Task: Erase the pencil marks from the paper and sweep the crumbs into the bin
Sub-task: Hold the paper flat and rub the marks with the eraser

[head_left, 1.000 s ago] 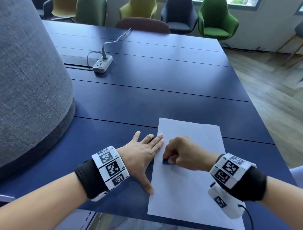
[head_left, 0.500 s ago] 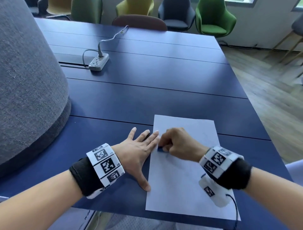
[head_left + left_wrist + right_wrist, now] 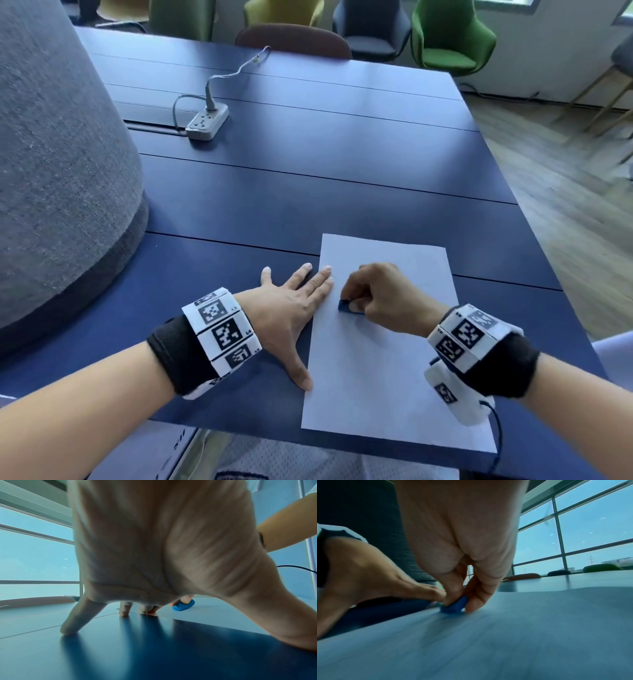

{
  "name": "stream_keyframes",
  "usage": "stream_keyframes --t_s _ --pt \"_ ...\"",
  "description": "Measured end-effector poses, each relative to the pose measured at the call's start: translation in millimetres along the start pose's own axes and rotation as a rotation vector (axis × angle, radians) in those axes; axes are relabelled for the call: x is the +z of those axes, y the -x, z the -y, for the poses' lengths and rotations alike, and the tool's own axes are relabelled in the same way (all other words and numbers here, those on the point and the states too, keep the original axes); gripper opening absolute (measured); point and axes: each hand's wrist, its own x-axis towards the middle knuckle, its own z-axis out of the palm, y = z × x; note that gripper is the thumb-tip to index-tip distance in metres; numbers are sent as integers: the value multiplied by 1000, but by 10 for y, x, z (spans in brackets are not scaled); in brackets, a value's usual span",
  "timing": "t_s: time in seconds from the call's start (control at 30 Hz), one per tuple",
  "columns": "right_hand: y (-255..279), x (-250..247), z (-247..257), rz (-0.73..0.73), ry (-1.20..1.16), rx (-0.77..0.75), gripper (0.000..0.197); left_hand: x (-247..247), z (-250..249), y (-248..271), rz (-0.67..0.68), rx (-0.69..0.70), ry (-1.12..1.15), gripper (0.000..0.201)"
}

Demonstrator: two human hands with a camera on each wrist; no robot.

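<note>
A white sheet of paper (image 3: 387, 370) lies on the dark blue table (image 3: 308, 171) near its front edge. My left hand (image 3: 294, 308) lies flat with spread fingers, two fingertips and the thumb pressing the sheet's left edge. My right hand (image 3: 380, 294) pinches a small blue eraser (image 3: 346, 306) between thumb and fingers, its tip down on the upper left part of the sheet. The eraser (image 3: 454, 605) shows clearly in the right wrist view, and also as a blue lump (image 3: 183, 605) past my left palm. Pencil marks and crumbs are too faint to make out. No bin is in view.
A large grey fabric-covered rounded object (image 3: 58, 164) stands on the table at the left. A white power strip (image 3: 207, 122) with its cable lies at the back. Several chairs (image 3: 448, 37) line the far edge. Wooden floor lies to the right.
My right hand has shifted the eraser slightly back and forth near the sheet's left edge. My left hand stays flat on the paper's edge. The head view has drifted a little.
</note>
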Motion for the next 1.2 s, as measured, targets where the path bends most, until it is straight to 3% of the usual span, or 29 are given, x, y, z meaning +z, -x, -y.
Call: stream_keyframes --t_s 0.07,0.2,0.37,0.63,0.8,0.97,1.03,1.2 --pt "126 89 40 -22 -35 12 20 -3 1 1 -5 8 -1 152" --pt "229 121 155 121 -32 -2 19 1 6 -10 -10 24 -7 151" --pt "-107 -142 -178 -52 -7 139 18 3 24 -27 -1 14 -6 156" --pt "-176 -168 -231 -71 2 150 16 -26 -17 -32 -78 -3 34 134" --pt "-193 -188 -253 -123 -40 167 14 -16 -14 -39 -93 -22 19 135" --pt "110 12 -9 140 1 -1 20 -7 -17 -48 -107 -36 -17 142" --pt "74 -1 26 172 23 -20 19 4 -8 -48 -111 -41 -25 142" --pt "-152 -123 -140 -82 -15 118 16 5 -16 -37 -122 -45 -1 142"
